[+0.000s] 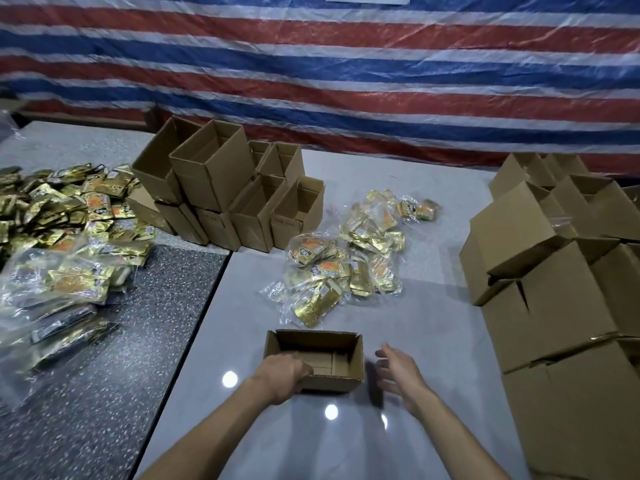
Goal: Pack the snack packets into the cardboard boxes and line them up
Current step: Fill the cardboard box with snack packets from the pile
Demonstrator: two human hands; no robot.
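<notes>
My left hand (285, 370) grips the near rim of the box (341, 382) in the lower middle of the frame, fingers curled over its left corner. My right hand (398, 370) is just to the right of the box, fingers spread wide and holding nothing. It is blurred, and I cannot tell whether it touches the cardboard.

The box stands open side up on the table (433, 323), and I see no packet in it, so I judge this to be the start of one box: placed and steadied, not yet filled.

The packets (346, 265) I would take lie just above the box, at the centre of the frame, loose in clear plastic bags. A larger pile (69, 209) lies at the left edge. More empty boxes (225, 188) are stacked at the upper middle, and other cartons (554, 289) stand along the right edge.

The next move calls for my free right hand to reach up to the nearest packets while my left keeps the box from sliding. The clear plastic looks slippery and may drag neighbouring packets along.
</notes>
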